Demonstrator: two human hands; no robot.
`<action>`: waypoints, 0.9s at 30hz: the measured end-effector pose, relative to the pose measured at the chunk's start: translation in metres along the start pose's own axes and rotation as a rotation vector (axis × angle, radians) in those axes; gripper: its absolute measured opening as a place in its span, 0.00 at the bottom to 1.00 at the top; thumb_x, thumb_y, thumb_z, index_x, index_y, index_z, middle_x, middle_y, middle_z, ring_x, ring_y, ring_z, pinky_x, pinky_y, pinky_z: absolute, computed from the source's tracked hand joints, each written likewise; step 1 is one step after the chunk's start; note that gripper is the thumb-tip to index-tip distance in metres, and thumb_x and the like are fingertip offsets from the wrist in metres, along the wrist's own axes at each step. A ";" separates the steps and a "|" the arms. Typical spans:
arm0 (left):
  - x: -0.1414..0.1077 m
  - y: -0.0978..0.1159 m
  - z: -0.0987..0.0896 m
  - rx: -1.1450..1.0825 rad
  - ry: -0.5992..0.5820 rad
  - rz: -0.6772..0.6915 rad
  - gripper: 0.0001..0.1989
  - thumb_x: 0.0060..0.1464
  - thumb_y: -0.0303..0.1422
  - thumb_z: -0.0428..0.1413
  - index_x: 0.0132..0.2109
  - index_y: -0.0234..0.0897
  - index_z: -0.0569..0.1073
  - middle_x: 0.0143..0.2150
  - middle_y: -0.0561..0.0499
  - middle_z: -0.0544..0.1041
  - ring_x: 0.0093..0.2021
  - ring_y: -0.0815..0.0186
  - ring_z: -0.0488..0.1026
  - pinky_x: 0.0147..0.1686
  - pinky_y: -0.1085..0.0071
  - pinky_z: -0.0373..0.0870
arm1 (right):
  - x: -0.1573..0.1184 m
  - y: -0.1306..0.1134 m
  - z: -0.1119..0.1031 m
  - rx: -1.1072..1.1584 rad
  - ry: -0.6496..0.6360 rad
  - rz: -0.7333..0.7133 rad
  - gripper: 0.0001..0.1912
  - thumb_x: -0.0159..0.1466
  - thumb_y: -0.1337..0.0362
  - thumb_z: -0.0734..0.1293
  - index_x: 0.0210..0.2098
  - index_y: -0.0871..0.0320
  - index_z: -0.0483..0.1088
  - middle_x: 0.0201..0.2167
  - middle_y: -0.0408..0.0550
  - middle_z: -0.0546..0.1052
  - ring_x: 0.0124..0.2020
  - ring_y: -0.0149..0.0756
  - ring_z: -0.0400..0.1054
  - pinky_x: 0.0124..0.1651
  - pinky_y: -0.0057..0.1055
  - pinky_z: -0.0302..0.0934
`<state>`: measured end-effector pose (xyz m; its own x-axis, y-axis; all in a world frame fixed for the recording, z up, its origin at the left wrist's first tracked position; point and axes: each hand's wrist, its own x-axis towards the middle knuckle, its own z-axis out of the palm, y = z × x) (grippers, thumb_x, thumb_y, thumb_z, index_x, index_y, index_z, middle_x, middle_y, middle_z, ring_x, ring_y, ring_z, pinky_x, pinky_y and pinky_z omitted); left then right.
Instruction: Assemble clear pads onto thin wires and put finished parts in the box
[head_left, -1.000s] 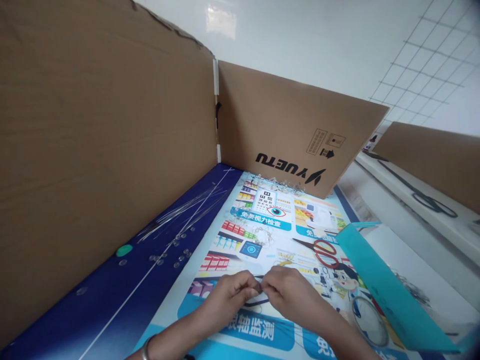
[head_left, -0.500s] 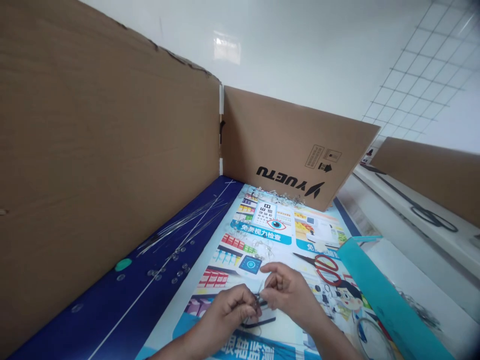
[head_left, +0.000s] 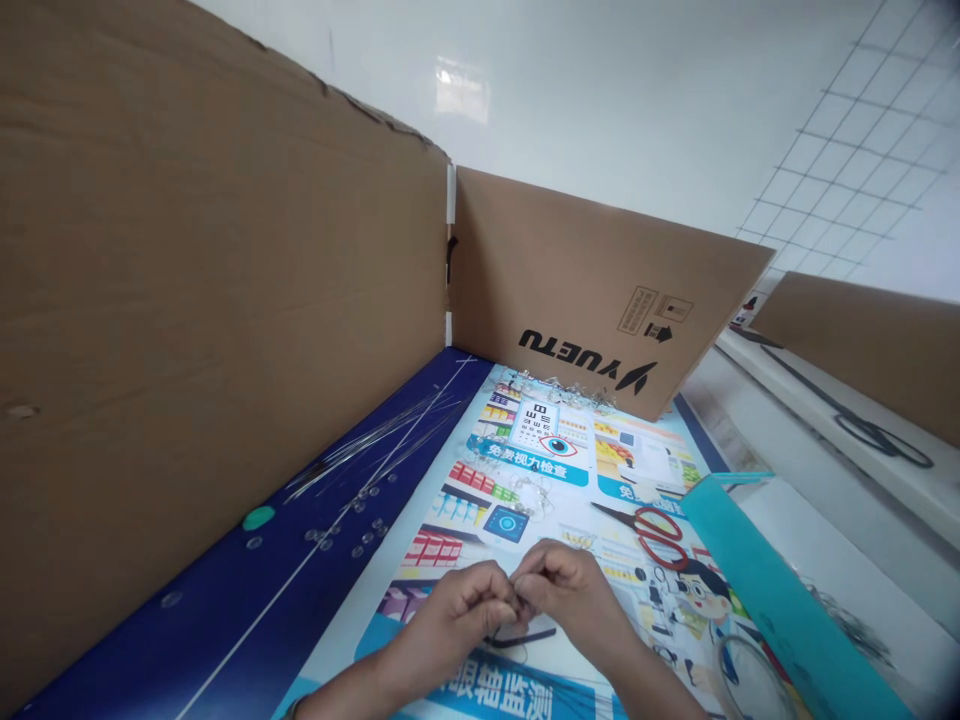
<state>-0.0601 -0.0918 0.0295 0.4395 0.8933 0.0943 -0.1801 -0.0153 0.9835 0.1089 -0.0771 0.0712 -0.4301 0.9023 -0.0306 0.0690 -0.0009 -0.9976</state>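
My left hand (head_left: 474, 612) is closed in a pinch above the printed poster (head_left: 330, 655). Against its fingertips rests my right hand (head_left: 564, 588), also pinching. Whatever lies between the two sets of fingers is small and mostly covered; a dark thin piece shows just below them, too blurred to name. Right of my hands lie scissors (head_left: 660, 538) with red handles and dark blades. A loose group of clear wire-like pieces (head_left: 531, 495) sits just beyond my hands.
Thin strands (head_left: 375, 440) and several clear round beads (head_left: 358, 550) lie on the blue strip at left, near a green disc (head_left: 259, 518). Cardboard panels (head_left: 322, 250) wall the left and back. A teal box (head_left: 787, 590) holding wiry pieces and a clear round dish (head_left: 739, 665) stand right.
My right hand has come in to the left hand, its raised fingers now curled down into a pinch. The left hand has barely moved. The view has shifted slightly.
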 end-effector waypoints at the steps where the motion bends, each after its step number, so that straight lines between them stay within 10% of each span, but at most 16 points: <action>1: 0.001 0.000 -0.002 0.017 0.024 0.009 0.05 0.52 0.30 0.53 0.29 0.35 0.68 0.30 0.50 0.76 0.32 0.66 0.71 0.34 0.72 0.65 | 0.000 -0.001 -0.001 -0.025 0.023 -0.014 0.07 0.57 0.62 0.66 0.27 0.60 0.71 0.23 0.42 0.72 0.23 0.30 0.68 0.28 0.27 0.62; 10: 0.009 0.003 -0.020 -0.155 0.492 -0.019 0.06 0.54 0.33 0.52 0.31 0.36 0.66 0.40 0.47 0.77 0.44 0.60 0.72 0.44 0.65 0.64 | 0.005 -0.007 -0.003 -0.533 0.223 -0.291 0.05 0.59 0.67 0.65 0.29 0.56 0.73 0.29 0.45 0.75 0.32 0.33 0.69 0.36 0.28 0.62; 27: 0.011 -0.003 -0.019 -0.136 0.514 -0.016 0.07 0.52 0.35 0.54 0.32 0.34 0.69 0.38 0.46 0.77 0.41 0.60 0.73 0.44 0.66 0.66 | 0.033 0.030 0.009 -0.731 0.129 -0.293 0.06 0.60 0.68 0.63 0.32 0.55 0.72 0.30 0.44 0.74 0.34 0.33 0.68 0.38 0.28 0.61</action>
<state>-0.0721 -0.0736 0.0250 -0.0392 0.9984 -0.0418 -0.3049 0.0279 0.9520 0.0889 -0.0517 0.0393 -0.4178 0.8648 0.2786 0.5611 0.4868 -0.6695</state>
